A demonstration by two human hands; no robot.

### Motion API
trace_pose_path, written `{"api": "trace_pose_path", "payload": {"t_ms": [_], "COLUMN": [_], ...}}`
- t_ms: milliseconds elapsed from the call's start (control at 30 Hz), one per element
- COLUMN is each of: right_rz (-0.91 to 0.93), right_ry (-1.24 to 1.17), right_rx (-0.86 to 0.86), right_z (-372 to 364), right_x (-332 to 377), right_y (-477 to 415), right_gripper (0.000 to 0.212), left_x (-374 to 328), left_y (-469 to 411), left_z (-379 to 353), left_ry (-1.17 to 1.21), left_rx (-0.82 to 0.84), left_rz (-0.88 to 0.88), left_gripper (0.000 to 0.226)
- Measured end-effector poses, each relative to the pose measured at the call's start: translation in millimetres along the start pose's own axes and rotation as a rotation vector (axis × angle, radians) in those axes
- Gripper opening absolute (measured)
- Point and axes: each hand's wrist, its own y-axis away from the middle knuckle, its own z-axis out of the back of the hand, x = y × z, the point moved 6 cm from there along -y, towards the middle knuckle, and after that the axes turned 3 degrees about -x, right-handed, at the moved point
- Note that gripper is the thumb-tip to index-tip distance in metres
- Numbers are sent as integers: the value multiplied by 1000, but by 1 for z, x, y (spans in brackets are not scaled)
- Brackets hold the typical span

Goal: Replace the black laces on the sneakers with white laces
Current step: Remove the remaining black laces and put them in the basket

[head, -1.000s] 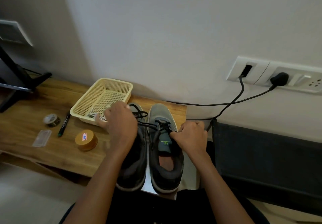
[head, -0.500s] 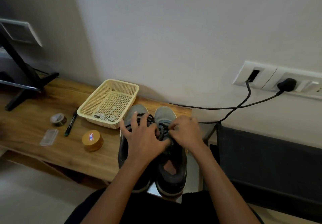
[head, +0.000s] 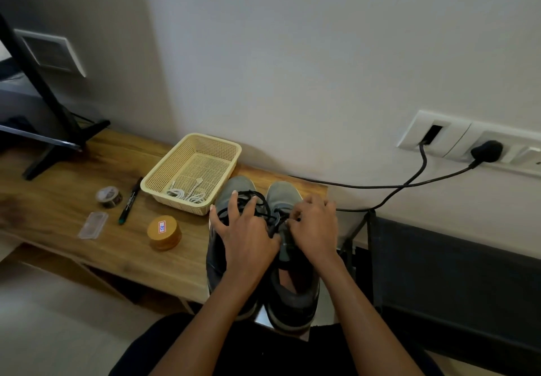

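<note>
Head view: we were on step one, getting the black laces (head: 261, 200) out. Both sneakers (head: 282, 194) sat side by side at the right end of the wooden table (head: 73, 188), heels toward us, with black lacing on both. Our left hand (head: 246, 230) lay spread over the left shoe, fingers straight and wide, pressing it down. Our right hand (head: 314, 229) was curled tight at the right shoe's lacing, apparently pinching the black lace near the knot; the fingertips were partly hidden.

Our read on the next move: loosen the knot, then pull the lace out eyelet by eyelet while the left hand steadies the shoe.

Containers: the cream mesh basket (head: 172, 201) stood just beside the left toe and held the coiled white laces (head: 187, 195), untouched. Nothing else showed in it.
</note>
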Motion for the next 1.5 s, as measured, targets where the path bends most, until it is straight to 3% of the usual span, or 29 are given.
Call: {"api": "trace_pose_path", "payload": {"t_ms": [67, 167, 233, 300, 400, 500, 600, 700, 867, 1000, 1067, 1233, 1333, 1500], "right_rz": [-175, -490, -542, -447, -203, 7, 76, 116, 26, -298, -420, -418, -186, 114], "right_ry": [-65, -354, -455, -404, -334, -80, 79, 116, 101, -32, -170, -227, -77, 120], "right_rx": [-96, -131, -93, -48, 42, 186, 261, 195, 58, -244, -313, -105, -1, 226], "right_z": [10, 12, 7, 9, 16, 11, 0, 0, 12, 48, 65, 52, 44, 11], "right_x": [-20, -60, -65, -52, -23, 1, 6, 6, -3, -41, -65, -72, -40, 7], "right_y": [-5, -10, -10, -11, -11, -3, 4, 3, -3, -12, -14, -13, -15, 0], "right_gripper": [9, 22, 25, 13, 23, 18, 17, 16, 11, 16, 12, 9, 31, 16], "left_x": [1, 2, 0, -2, -2, -1, -2, -3, -4, 1, 1, 3, 1, 2], "left_y": [0, 0, 1, 1, 2, 1, 1, 1, -1, -2, -2, -2, -1, -2], "left_z": [1, 2, 1, 1, 1, 0, 1, 2, 3, 4, 4, 3, 3, 1], "left_ry": [5, 10, -2, -17, -9, -19, -5, 22, 70, 91, 101, 98, 94, 63], "left_rx": [0, 5, 7, 6, -7, -16, -38, -57, -72, -60, -62, -69, -71, -52], "left_rz": [8, 13, 2, -10, -23, -28, -35, -43, -27, 0, 0, -4, -14, -18], "left_gripper": [24, 25, 26, 27, 31, 36, 38, 30, 20, 20, 20, 20, 20, 26]}}
